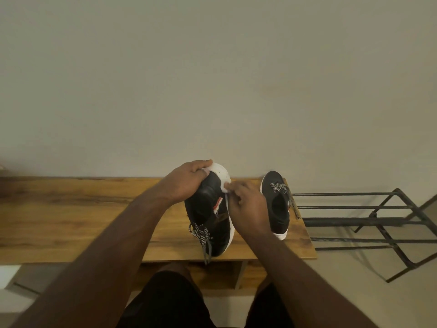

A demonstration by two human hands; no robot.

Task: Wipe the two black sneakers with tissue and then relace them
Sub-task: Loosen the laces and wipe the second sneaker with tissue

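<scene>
Sneakers: near sneaker [208,216] tipped on its side on the wooden bench [71,216], toe gripped by left hand [186,183]; right hand [248,207] pinches a white tissue [224,187] against its sole edge. Wiping appears under way; its lace [203,235] hangs loose over the front edge. Second sneaker [276,204] stands upright near the bench's right end, part-laced, apparently untouched. Open bench to the left; metal rack [369,221] beyond the right edge

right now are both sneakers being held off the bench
No, only one sneaker is gripped by the left hand; the other sneaker sits untouched on the wooden bench.
</scene>
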